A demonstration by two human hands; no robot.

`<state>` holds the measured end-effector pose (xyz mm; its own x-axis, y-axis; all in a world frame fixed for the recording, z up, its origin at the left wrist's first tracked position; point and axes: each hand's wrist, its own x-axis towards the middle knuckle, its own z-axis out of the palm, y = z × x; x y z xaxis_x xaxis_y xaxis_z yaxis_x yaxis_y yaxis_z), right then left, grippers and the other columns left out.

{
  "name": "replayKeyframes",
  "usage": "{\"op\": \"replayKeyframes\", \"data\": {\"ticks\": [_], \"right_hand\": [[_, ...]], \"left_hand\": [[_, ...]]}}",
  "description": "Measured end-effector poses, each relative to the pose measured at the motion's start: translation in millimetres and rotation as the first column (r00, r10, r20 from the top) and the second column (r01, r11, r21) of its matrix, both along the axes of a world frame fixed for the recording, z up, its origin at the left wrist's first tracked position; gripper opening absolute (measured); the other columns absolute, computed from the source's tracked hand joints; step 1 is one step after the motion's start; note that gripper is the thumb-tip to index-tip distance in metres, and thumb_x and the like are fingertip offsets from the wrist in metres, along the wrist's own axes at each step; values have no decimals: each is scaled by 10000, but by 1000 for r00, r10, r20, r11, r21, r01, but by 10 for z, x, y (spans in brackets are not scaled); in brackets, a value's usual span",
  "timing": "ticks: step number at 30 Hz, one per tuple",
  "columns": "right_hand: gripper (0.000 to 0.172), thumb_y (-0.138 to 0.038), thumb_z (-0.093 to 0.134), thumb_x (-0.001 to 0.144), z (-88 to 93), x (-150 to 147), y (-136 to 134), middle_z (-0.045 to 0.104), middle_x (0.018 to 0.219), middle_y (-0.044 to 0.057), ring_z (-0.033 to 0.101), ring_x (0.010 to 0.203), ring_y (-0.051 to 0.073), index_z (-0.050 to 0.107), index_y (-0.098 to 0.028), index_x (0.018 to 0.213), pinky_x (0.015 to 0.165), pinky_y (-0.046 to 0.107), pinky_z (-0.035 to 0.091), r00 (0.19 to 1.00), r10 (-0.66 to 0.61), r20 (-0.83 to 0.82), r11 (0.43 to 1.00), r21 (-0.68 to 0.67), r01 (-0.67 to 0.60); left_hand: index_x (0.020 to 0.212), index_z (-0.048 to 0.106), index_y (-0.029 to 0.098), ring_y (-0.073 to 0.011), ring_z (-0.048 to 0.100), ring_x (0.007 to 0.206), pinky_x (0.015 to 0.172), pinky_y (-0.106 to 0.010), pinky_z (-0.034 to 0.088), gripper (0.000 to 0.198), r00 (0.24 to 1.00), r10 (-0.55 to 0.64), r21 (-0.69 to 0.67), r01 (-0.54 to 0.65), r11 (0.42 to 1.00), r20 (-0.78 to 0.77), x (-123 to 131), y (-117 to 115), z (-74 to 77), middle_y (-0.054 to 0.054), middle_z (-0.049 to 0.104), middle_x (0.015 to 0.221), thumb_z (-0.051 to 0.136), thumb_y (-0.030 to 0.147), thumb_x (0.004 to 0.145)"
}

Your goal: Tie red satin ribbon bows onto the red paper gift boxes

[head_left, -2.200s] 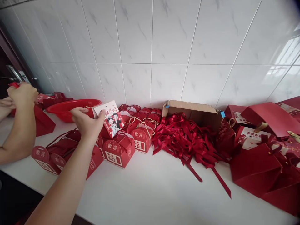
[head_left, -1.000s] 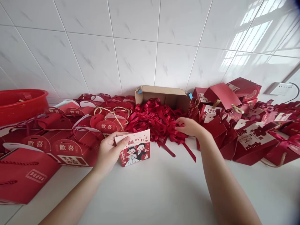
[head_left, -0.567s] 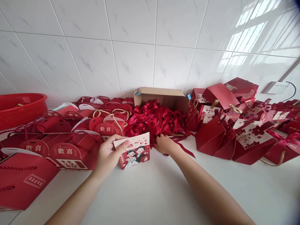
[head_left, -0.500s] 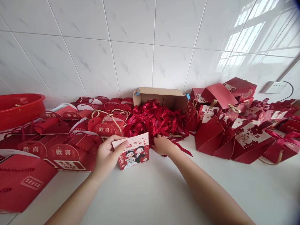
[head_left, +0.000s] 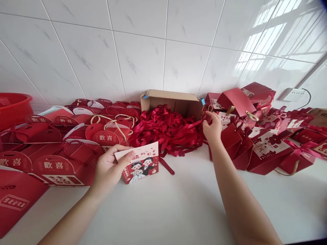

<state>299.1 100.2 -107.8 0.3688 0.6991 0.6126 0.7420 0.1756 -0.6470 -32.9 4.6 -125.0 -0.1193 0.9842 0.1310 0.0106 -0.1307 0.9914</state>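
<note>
Between the thumb and fingers of my left hand [head_left: 109,166] is a small red-and-white gift box [head_left: 141,166], upright just above or on the white tabletop, its cartoon bride and groom facing me. My right hand [head_left: 212,127] reaches out at the right end of the ribbon pile, fingers curled at a patterned red gift box [head_left: 205,115] with a gold cord loop. That box is mostly hidden behind the hand. Red satin ribbons [head_left: 173,131] spill from an open cardboard carton [head_left: 172,94]. A dark red strip [head_left: 167,166] lies in front of them.
Red gift boxes with rope handles [head_left: 58,166] crowd the left side, near a red plastic basket [head_left: 15,109]. More red gift boxes [head_left: 268,149] are stacked at right, below a power socket [head_left: 292,94]. A tiled wall [head_left: 140,61] stands behind.
My right hand has left the ribbons and moved right to the patterned gift box. My left hand still holds its box. The view has shifted slightly, and the dark red strip is now exposed.
</note>
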Motion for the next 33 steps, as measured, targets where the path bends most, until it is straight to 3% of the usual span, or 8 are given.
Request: {"op": "replayKeyframes", "data": {"ticks": [5, 8, 11, 13, 16, 20, 27, 33], "right_hand": [[280, -111, 480, 738, -30, 78, -60, 690, 894, 99, 655, 851, 218, 687, -137, 925, 823, 347, 512, 994, 111, -8, 927, -360, -107], [127, -142, 653, 648, -102, -24, -93, 683, 683, 36, 638, 630, 172, 704, -167, 762, 625, 268, 516, 946, 322, -26, 769, -576, -278], [184, -139, 778, 514, -199, -139, -81, 628, 530, 14, 576, 492, 153, 689, -159, 674, 510, 255, 472, 906, 421, -49, 630, -703, -331], [185, -198, 751, 598, -249, -197, -42, 648, 575, 25, 586, 527, 160, 694, -169, 772, 543, 266, 477, 912, 409, -29, 651, -692, -313], [250, -271, 510, 835, -272, -222, 40, 699, 889, 83, 639, 808, 199, 638, -185, 1032, 738, 304, 492, 959, 281, 41, 804, -556, -212], [316, -260, 374, 887, -257, -129, 107, 646, 1114, 111, 596, 1021, 206, 578, -165, 1109, 873, 308, 452, 991, 115, 70, 897, -437, -74], [261, -287, 502, 834, -334, -5, 85, 684, 688, 66, 602, 604, 157, 675, -141, 702, 613, 263, 465, 964, 264, 40, 752, -635, -179], [118, -213, 651, 715, -326, -60, 44, 642, 598, 21, 562, 574, 152, 698, -161, 620, 586, 263, 432, 884, 462, 68, 627, -730, -272]], "left_hand": [[840, 593, 191, -144, 640, 700, 590, -196, 523, 373, 1000, 8, 15, -8, 1000, -12, -12, 18, -36, 4, 701, 769, 788, 438, 640], [846, 598, 191, -142, 637, 699, 594, -199, 526, 381, 1000, 21, 22, -21, 1000, -10, -16, 22, -47, 3, 698, 774, 791, 442, 634], [836, 595, 188, -145, 642, 686, 580, -199, 526, 393, 1000, 21, 23, -21, 1000, 1, -10, 24, -40, 4, 693, 751, 797, 446, 620], [828, 592, 190, -145, 645, 671, 567, -198, 525, 396, 1000, 16, 16, -17, 1000, 12, -4, 24, -31, 8, 692, 732, 802, 446, 611], [816, 586, 194, -141, 645, 646, 549, -195, 525, 397, 1000, 9, 4, -9, 1000, 30, 0, 20, -24, 16, 690, 709, 808, 444, 602], [813, 586, 199, -137, 644, 651, 553, -189, 527, 385, 999, 2, 13, -2, 1000, 32, -3, 16, -33, 22, 691, 711, 805, 438, 607], [822, 596, 195, -143, 643, 650, 557, -199, 522, 380, 1000, 22, 43, -22, 999, 5, -8, 44, -64, 18, 689, 715, 797, 442, 614], [826, 597, 194, -153, 641, 689, 588, -213, 521, 354, 1000, 23, 27, -23, 999, -4, 1, 32, -33, 15, 693, 744, 788, 422, 636]]}}
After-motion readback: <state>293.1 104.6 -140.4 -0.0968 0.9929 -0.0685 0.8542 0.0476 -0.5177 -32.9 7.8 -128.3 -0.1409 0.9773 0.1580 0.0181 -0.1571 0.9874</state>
